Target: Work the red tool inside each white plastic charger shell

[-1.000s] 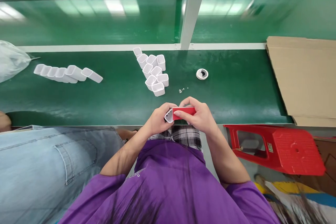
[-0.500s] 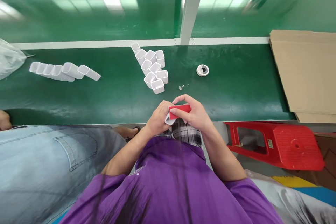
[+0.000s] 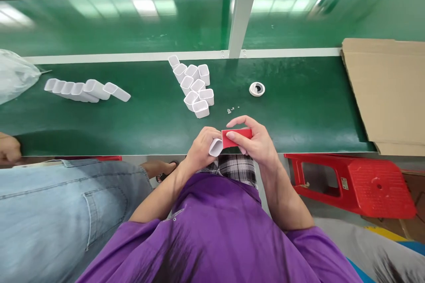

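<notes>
My left hand (image 3: 203,148) is wrapped round a white plastic cup (image 3: 215,147) of rounded-square shape, its open end facing me. In my right hand (image 3: 259,142) a flat red rectangular piece (image 3: 237,137) with a pale edge is pinched, the thumb lying on its red face. The left end of this piece is right beside the cup's rim; I cannot tell whether they touch. Both hands are over the table's front edge. Beyond them several similar white cups (image 3: 201,108) stand or lean in a cluster.
On the green table (image 3: 149,128) lie a row of white cups (image 3: 96,89), a tape roll (image 3: 256,89), small pale bits (image 3: 229,110), a plastic bag (image 3: 16,77) and cardboard (image 3: 388,93). A red stool (image 3: 378,185) stands right; a co-worker in jeans (image 3: 66,212) is close left.
My right hand has moved a little right with the red piece, away from over the cup, so the cup's opening shows more. The co-worker's hand at the left shows more.
</notes>
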Motion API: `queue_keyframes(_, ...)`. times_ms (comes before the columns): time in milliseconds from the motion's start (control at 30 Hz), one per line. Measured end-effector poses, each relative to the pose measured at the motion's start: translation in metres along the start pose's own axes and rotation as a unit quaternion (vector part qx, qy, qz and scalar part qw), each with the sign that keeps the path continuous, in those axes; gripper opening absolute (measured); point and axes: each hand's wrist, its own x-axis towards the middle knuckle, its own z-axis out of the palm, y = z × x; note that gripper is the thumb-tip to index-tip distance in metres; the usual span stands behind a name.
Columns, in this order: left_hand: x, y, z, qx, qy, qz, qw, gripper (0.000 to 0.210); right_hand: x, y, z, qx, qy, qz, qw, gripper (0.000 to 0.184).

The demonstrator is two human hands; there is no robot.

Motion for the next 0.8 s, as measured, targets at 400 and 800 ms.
queue_keyframes(400, -0.003, 0.001, -0.003, -0.044, 0.036, -0.025, 0.998, 0.018, -0.007, 0.031, -0.001, 0.026, -0.013, 0.042, 0.999, 0.032)
queue_keyframes(800, -0.003, 0.001, -0.002, 0.024, 0.027, -0.020, 0.999, 0.019, 0.007, 0.015, 0.006, -0.029, -0.040, -0.004, 0.999, 0.031)
